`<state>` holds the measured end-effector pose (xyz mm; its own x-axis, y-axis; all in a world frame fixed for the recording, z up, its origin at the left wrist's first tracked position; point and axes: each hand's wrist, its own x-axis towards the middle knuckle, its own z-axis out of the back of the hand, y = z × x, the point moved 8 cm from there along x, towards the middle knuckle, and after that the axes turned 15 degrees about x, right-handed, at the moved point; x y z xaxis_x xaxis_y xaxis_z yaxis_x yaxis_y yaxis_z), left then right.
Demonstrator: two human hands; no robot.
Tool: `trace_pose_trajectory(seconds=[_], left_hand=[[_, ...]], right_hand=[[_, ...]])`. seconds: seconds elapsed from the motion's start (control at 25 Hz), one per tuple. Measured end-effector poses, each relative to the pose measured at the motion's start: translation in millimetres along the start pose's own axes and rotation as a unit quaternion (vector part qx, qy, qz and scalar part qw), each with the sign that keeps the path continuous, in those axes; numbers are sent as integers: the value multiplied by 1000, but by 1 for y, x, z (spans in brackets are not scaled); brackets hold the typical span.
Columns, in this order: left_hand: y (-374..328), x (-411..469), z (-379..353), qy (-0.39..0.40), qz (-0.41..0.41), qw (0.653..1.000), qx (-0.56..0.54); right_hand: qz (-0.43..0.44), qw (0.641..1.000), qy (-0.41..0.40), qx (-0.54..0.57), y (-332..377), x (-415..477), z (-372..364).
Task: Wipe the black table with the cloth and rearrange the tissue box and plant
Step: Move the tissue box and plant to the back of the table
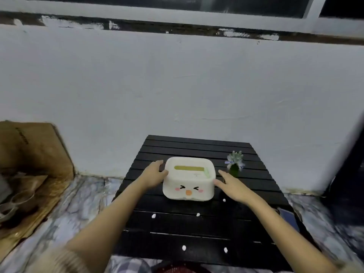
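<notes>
On the black slatted table (177, 229), set against a pale wall (177, 85), the white tissue box (188, 179) sits near the middle, its drawn smiling face and orange nose turned toward the person. Its top has a long slot with a yellowish strip showing. To the left of the box, the left hand (153, 175) lies against its side wall, fingers wrapped round the far left corner and thumb on the near edge. To the right of the box, the right hand (231, 186) reaches in with fingers spread and loose; its thumb tip touches the box's right wall, though whether it presses hard enough to grasp cannot be told. Just right of the box and a little behind it, past the right hand's fingertips, stands the small plant (235, 163), green with pale purple blooms, upright. Nearer the person than the box, several small white bits (198, 214) lie scattered over the slats. Well left of the box, on the marbled floor (78, 203), stands a brown cardboard carton (35, 154).
</notes>
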<state>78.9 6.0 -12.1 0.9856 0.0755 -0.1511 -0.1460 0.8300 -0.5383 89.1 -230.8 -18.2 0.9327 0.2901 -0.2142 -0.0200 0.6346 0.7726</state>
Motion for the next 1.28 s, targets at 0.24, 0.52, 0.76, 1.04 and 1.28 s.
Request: trace_pose_trajectory(seconds=[0.24,0.52,0.76,1.04,1.28], left_hand=[[22,-8,-33,29,15,997,-70],[11,-7,-41,21,-11,990,-138],[12,24,-19,-10,-20,991,-134],[19,100,15,-54,-17,993,-108],[28,164,4,-44,-23,996,-70]], right_hand=[[-41,995,2,91,-29,-1,-23],[36,967,2,251,-7,4,-32],[69,952,20,296,12,34,-28],[90,952,-1,294,43,118,-10],[72,952,-7,296,31,189,-8]])
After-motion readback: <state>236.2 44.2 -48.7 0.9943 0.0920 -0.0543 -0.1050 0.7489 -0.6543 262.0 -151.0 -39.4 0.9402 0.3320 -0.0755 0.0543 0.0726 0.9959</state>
